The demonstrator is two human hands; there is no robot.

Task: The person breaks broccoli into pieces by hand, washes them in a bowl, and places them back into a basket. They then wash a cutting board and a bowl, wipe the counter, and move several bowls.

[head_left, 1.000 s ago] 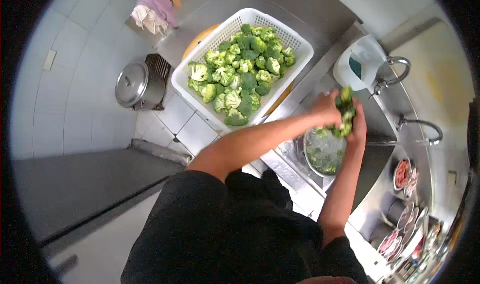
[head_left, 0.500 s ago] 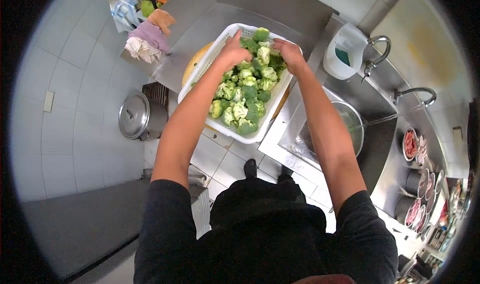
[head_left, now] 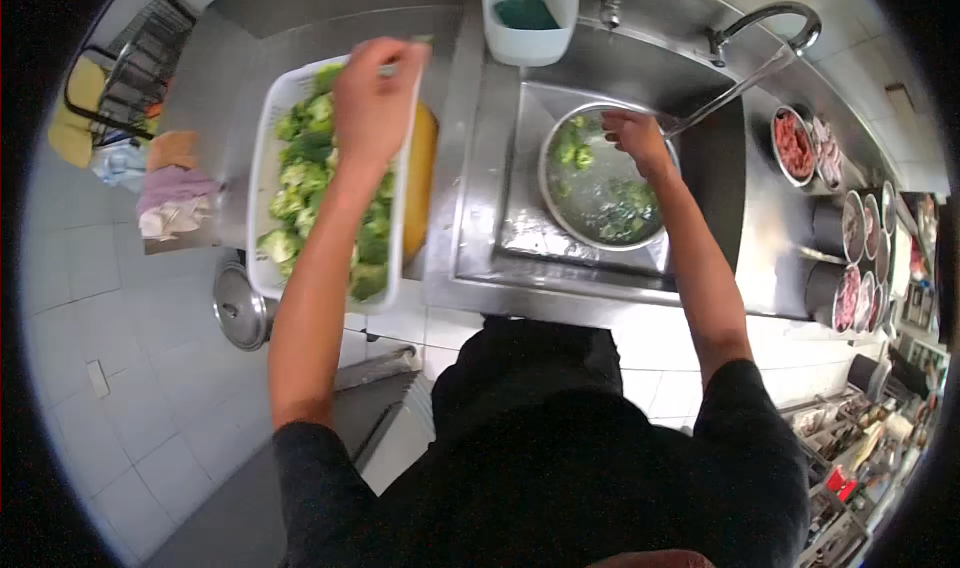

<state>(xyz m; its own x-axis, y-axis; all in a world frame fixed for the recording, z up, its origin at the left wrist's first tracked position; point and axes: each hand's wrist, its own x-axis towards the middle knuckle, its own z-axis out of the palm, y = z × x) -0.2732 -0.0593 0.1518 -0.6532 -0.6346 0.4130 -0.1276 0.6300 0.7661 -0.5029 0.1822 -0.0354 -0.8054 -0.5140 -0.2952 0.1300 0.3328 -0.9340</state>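
My left hand (head_left: 378,98) is raised over the right side of a white basket (head_left: 268,183) filled with broccoli florets (head_left: 300,176). Its fingers are curled, and a small green bit shows by the fingertips, blurred. Over the right rim of a round metal bowl (head_left: 549,193) in the sink hangs my right hand (head_left: 638,140), fingers bent and partly blurred; whether it holds anything is unclear. Water fills the bowl, with broccoli pieces (head_left: 628,208) in it. From the curved faucet (head_left: 775,13), a stream of water runs toward the bowl.
A whitish container (head_left: 530,46) with a green item stands behind the sink (head_left: 510,208). Bowls of red meat (head_left: 793,146) and several pots line the right counter. Cloths (head_left: 178,193) and a wire rack (head_left: 150,43) are at the left. A yellow board edge (head_left: 424,168) shows beside the basket.
The view has swung right toward the sink. My right hand has left the basket and moved over the bowl. My left hand has lifted from among the florets to the basket's right side.
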